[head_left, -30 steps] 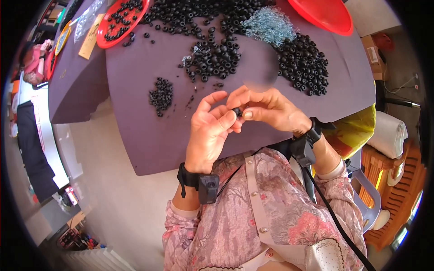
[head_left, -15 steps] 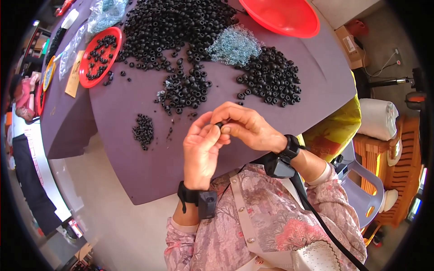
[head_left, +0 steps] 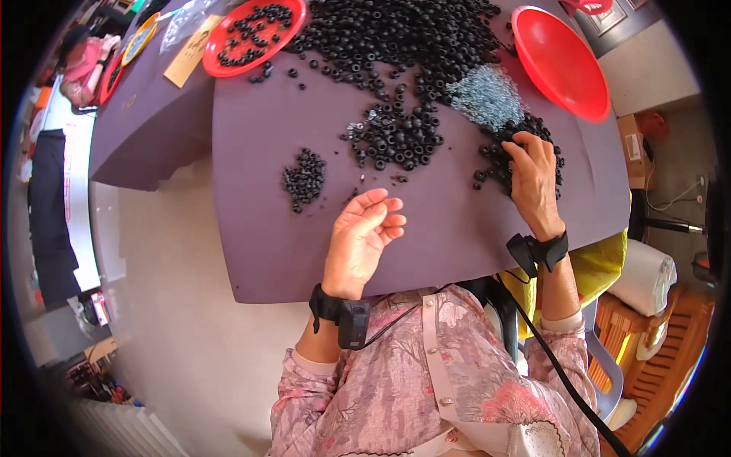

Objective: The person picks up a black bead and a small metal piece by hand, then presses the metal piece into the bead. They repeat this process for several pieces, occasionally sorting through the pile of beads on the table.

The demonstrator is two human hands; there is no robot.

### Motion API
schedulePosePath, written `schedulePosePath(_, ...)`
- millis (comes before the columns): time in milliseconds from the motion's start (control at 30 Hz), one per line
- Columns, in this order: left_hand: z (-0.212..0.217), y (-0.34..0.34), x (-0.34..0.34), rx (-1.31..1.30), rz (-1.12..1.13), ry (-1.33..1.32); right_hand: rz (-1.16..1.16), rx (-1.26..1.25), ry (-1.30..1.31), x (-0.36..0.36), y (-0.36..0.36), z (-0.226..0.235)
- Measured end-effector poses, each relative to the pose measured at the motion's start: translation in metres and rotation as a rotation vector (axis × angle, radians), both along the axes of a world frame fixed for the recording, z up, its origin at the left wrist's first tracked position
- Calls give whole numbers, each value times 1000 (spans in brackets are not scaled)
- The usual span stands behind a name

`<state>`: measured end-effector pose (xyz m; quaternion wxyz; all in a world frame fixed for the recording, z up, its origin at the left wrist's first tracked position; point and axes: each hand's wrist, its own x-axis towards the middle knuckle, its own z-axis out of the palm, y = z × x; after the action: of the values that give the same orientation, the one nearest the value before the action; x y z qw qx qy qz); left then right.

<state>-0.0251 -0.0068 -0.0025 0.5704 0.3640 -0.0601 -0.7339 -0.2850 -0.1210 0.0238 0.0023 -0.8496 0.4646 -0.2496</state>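
Right hand (seemingly) amid black pieces

On the purple worktop, a pile of black pieces is partly covered by the right hand's curled grip. The left hand's loosely bent grip is held well apart from it. Pale translucent pieces are heaped against that pile, near a red bowl.
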Motion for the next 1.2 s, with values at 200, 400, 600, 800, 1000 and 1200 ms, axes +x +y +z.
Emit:
schedulePosePath(200,-2,7,20,8,98,-55,261,65,-165,80,-12,15)
schedulePosePath(400,-10,13,21,-43,122,39,434,157,-174,149,-12,0)
schedulePosePath(600,-7,11,24,-36,118,46,393,82,57,172,-10,-7)
schedulePosePath(800,-4,7,24,-26,118,25,415,62,63,169,-13,-8)
schedulePosePath(1000,9,-4,15,11,254,46,528,292,-147,155,24,17)
schedulePosePath(1200,-13,9,25,-62,257,60,551,307,-153,160,-10,19)
